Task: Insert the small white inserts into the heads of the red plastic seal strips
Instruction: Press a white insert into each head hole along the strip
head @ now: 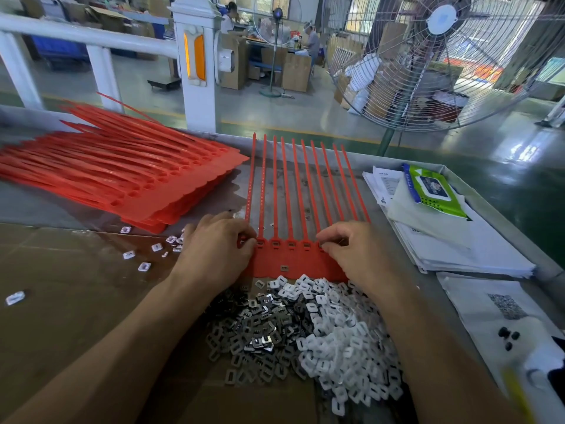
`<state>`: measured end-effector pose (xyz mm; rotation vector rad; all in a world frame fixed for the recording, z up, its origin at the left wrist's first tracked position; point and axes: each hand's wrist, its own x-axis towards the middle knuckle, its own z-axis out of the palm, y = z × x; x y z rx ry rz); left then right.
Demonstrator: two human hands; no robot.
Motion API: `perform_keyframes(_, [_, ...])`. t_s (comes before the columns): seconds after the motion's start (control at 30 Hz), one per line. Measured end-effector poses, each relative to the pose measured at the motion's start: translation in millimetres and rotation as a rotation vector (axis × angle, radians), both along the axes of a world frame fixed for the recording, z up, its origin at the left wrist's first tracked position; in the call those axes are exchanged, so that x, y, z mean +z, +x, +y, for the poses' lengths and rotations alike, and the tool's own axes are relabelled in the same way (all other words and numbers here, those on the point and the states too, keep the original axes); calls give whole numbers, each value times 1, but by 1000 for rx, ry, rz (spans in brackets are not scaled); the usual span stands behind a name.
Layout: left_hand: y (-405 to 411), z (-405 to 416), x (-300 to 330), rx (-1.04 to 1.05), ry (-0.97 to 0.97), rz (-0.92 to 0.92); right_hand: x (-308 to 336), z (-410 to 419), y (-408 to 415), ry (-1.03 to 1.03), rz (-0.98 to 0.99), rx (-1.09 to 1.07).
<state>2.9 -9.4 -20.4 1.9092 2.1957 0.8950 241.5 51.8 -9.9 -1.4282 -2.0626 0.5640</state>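
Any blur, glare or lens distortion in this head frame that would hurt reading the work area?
Head view: sharp at the centre, both hands and the red seal strips crisp; wide-angle bowing bends the white railing and table edge; soft blur bottom right; glare on the green floor.

— Where can you pass?
— Over bare cardboard (61,301) near left.
— What blocks you?
— Insert pile (305,325) near, red stack (128,179) far left, papers (458,249) right.
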Motion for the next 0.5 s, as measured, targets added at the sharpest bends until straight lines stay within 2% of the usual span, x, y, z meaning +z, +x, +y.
perform_keyframes(0.13, [0, 0, 1, -3, -6, 5, 0, 2, 0, 3, -49, 17])
perform_keyframes(0.5, [0, -1, 1, -7, 0, -1, -8, 5, 0, -41, -2, -11])
